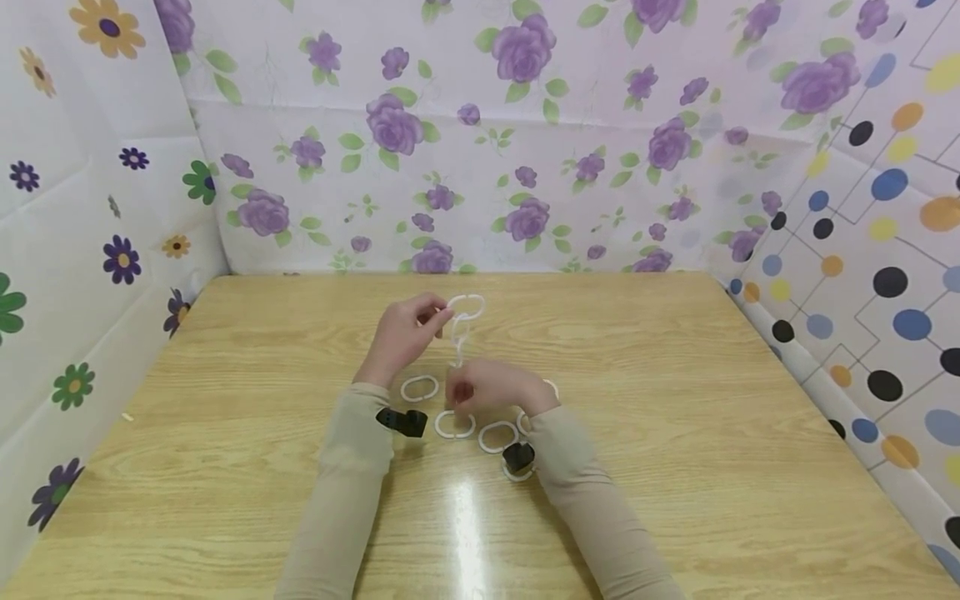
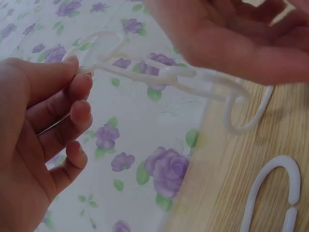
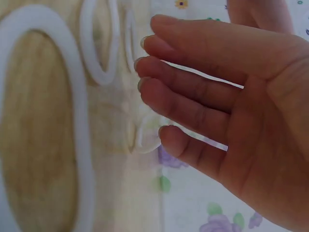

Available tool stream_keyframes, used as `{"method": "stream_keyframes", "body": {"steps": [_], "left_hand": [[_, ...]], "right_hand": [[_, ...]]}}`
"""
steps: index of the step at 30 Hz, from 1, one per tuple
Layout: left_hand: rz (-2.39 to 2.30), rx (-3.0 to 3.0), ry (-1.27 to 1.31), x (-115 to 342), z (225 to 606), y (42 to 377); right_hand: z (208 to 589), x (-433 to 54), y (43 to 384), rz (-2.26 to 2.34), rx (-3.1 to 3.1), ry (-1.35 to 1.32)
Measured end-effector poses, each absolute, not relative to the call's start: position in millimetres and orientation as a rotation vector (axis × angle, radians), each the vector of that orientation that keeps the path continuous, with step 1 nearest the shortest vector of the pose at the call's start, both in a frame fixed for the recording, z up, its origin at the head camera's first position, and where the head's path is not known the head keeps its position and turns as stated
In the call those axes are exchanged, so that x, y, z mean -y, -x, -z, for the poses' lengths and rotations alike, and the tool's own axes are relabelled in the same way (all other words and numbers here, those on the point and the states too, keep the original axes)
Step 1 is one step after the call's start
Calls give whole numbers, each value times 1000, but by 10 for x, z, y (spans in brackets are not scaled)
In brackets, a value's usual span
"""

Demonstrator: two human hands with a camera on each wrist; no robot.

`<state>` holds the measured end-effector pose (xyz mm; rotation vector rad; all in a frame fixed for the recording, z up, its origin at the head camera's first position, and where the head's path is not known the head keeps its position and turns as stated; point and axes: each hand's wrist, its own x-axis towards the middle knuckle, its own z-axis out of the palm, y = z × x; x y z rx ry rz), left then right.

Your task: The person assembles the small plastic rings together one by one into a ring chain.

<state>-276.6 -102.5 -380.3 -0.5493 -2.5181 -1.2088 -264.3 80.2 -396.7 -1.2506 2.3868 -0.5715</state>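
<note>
Wood table [image 1: 225,375], purple-rose cloth [image 1: 450,83] behind. Far L: multicol. flower cloth [image 1: 75,208]; small pale bit [image 1: 127,417] nr table edge. Then beige L sleeve [image 1: 345,475] w/ blk wrist cam [image 1: 402,422]. L hand [image 1: 402,332] up over table, thumb + index pinching end link of white chain [image 1: 461,317]; other fingers loosely bent. Chain, at least 3 oval links, runs from L fingertips down twd R hand. Loose white link [image 1: 402,389] on table just below L hand; 2nd loose link [image 1: 437,424] nr R fingertips, gap in its side. R hand [image 1: 487,385] just below chain, palm empty, fingers apart, slightly bent. R of that, more loose links [image 1: 481,439] on table, some part hidden by R wrist, its blk cam [image 1: 518,456] + R sleeve [image 1: 600,508]. Far R: dotted cloth [image 1: 862,250].
</note>
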Motion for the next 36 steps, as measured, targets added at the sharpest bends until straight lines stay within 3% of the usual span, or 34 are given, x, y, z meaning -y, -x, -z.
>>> {"method": "stream_keyframes", "body": {"steps": [22,36], "left_hand": [[1201,2561,556,1006,3776,2747],[1210,2569,569,1026,3760,2731]], "right_hand": [[4062,-756,2607,558,-2496,1027],[4057,-773,2647,462,-2523,1100]]}}
